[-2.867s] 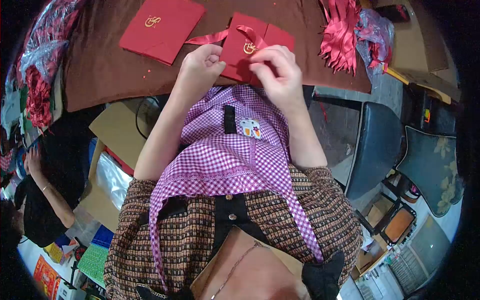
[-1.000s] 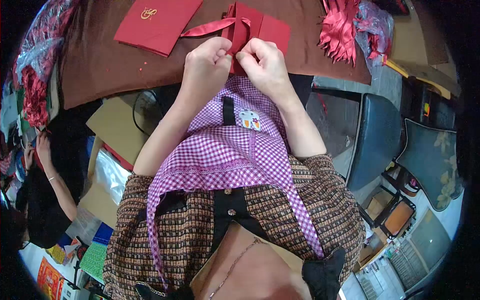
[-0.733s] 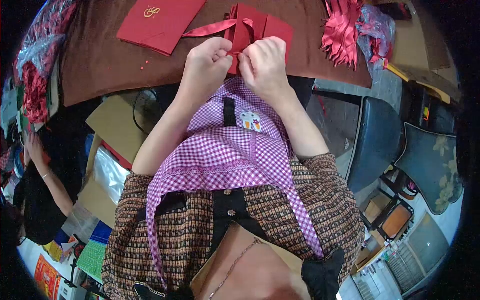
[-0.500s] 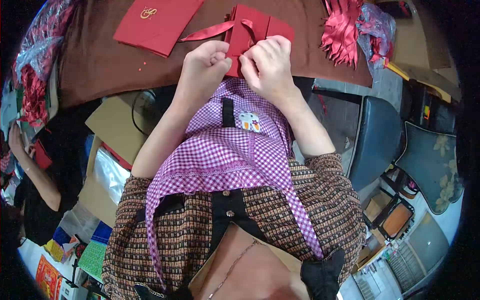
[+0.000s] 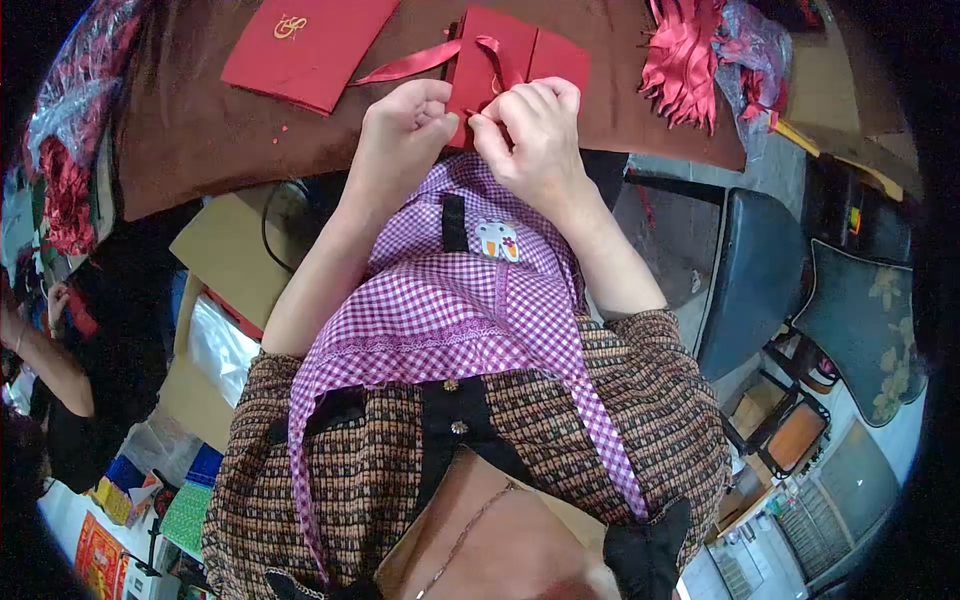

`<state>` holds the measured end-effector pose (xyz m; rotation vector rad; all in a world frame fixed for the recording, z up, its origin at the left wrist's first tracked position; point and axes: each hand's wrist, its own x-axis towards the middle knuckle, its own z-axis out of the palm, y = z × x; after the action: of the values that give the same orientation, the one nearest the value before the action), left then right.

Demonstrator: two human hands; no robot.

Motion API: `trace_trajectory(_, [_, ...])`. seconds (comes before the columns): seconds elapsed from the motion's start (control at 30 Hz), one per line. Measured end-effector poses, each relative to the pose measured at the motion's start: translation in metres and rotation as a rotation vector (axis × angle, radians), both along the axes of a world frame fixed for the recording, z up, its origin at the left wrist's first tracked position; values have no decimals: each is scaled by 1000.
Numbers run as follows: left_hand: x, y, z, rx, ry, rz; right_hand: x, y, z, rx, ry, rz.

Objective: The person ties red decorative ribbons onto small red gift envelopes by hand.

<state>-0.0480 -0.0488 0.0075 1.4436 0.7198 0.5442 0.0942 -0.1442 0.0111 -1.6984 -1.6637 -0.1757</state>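
A red folded paper bag (image 5: 498,38) with creased panels lies at the table's front edge, between my hands. Its red satin ribbon (image 5: 412,63) trails out to the left, and another length loops down the front toward my right fingers. My left hand (image 5: 405,130) is closed, its thumb and curled fingers gripping the bag's lower left edge. Over the lower right part of the bag, my right hand (image 5: 532,135) pinches the ribbon; the fingers partly hide the grip. A flat red bag with a gold emblem (image 5: 310,50) rests to the left.
Red ribbons (image 5: 682,75) and a clear plastic wrap (image 5: 752,60) lie at the table's right side. More plastic-wrapped ribbons hang at the far left. Below the brown tablecloth (image 5: 200,150) stand a cardboard box (image 5: 232,238) and a dark chair (image 5: 742,285). Another person's arm (image 5: 55,370) shows at left.
Both my hands stay at the bag, shifting very slightly left with the view. The other person's arm at the left has moved, and a second hand shows there now.
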Motion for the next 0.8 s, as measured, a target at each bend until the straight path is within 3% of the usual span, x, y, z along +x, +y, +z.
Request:
trace_trajectory(0.33, [-1, -3, 6, 141, 80, 32, -4, 5, 1, 6, -27, -10])
trace_trajectory(0.53, [2, -5, 8, 183, 116, 51, -1, 8, -1, -54, 130, 35])
trace_trajectory(0.8, [4, -8, 3, 259, 155, 57, -5, 10, -4, 0, -67, 29])
